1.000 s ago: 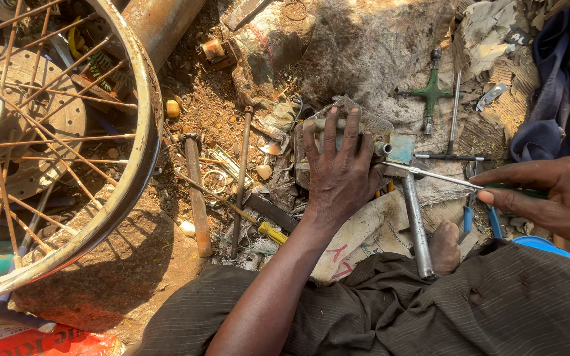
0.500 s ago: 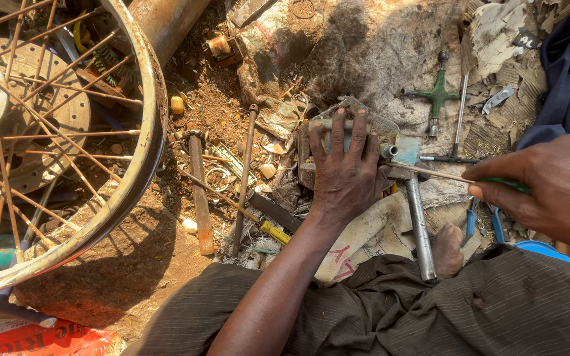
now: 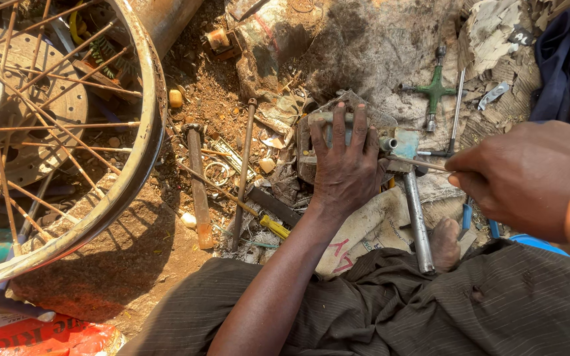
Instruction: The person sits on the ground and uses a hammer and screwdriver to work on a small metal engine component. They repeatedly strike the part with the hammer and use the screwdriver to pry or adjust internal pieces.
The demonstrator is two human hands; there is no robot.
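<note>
My left hand (image 3: 346, 168) lies flat with spread fingers on a small grey-green metal block (image 3: 332, 122) on the ground, pressing it down. My right hand (image 3: 526, 178), at the right edge, pinches a thin metal rod (image 3: 411, 161) that points left toward a short tube on the block's right side. The rod's tip ends right at the block. A long steel pipe handle (image 3: 417, 221) runs from the block back toward my lap. My dark trousers (image 3: 430, 303) fill the lower frame, and my toes (image 3: 444, 242) stick out beside the pipe.
A rusty spoked wheel rim (image 3: 136, 142) with a brake disc stands at the left. Loose tools lie on the dirt: a yellow-handled screwdriver (image 3: 258, 214), a flat chisel (image 3: 199, 198), a long rod (image 3: 242, 165), a green cross wrench (image 3: 435, 89). A red sack (image 3: 41, 336) lies at bottom left.
My right hand has come in closer and larger from the right, still pinching the rod at the block. My left hand stays pressed on the block.
</note>
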